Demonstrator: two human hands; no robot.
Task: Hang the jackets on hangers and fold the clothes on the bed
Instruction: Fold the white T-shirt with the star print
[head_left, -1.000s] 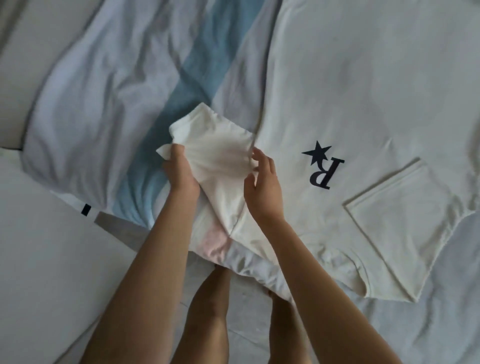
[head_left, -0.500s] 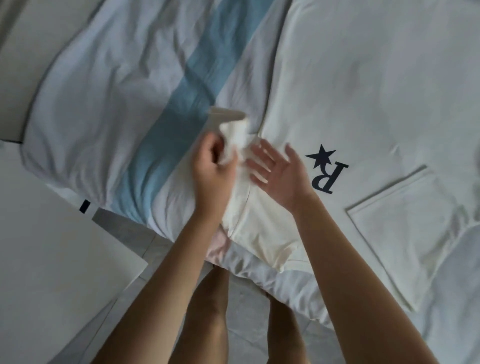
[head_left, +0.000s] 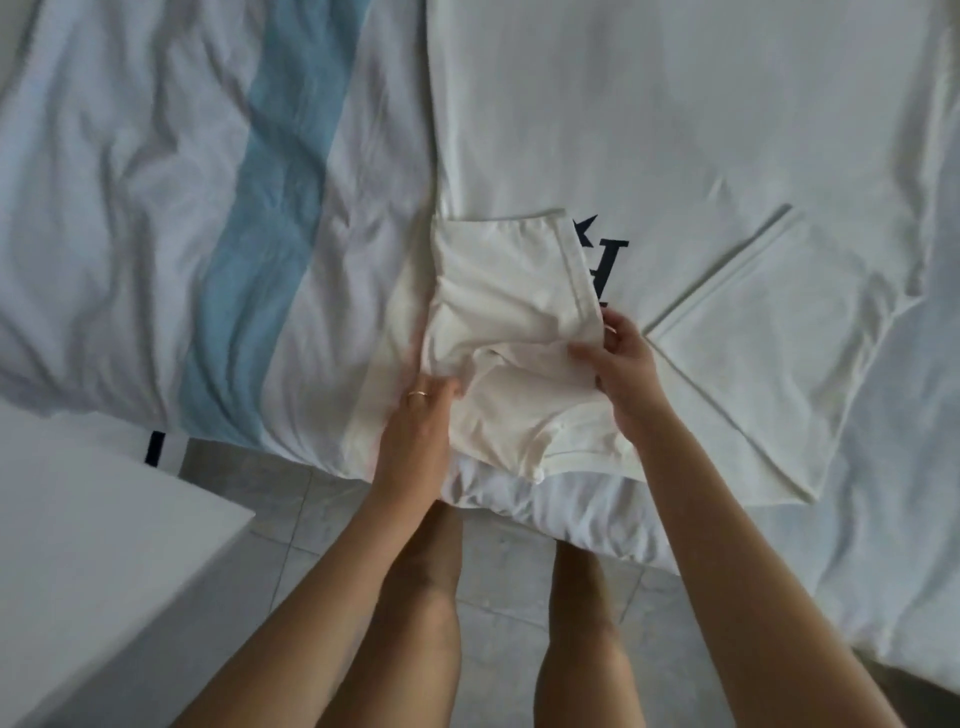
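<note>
**While I'm folding: white tee on the bed, both hands on it**

Since the white T-shirt (head_left: 675, 130) takes up most of the view, quick layout first. It lies spread out flat on the duvet (head_left: 104, 208), the one with the blue stripe (head_left: 275, 171), and its near edge sits right at the edge of the bed by my legs.

One sleeve is turned inward onto the chest. This folded sleeve (head_left: 509, 270) covers part of the dark print (head_left: 608, 260), so only a bit of a star and half a letter peek out beside its hem. The other sleeve (head_left: 769, 332) lies flat, out to the right.

Grip-wise:
- my right hand (head_left: 623, 364) pinches the hem corner of the folded sleeve, thumb on top and fingers curled behind it
- my left hand (head_left: 415, 431), the one with the ring (head_left: 418, 394), has its fingers curled into the bunched cloth of the T-shirt at the base of that sleeve, clutching it

The fabric between my hands is rumpled, not smooth. Below the bed you can see grey floor tiles (head_left: 498, 566), and a plain white surface (head_left: 93, 545) fills the lower left corner; can't tell what it belongs to.
</note>
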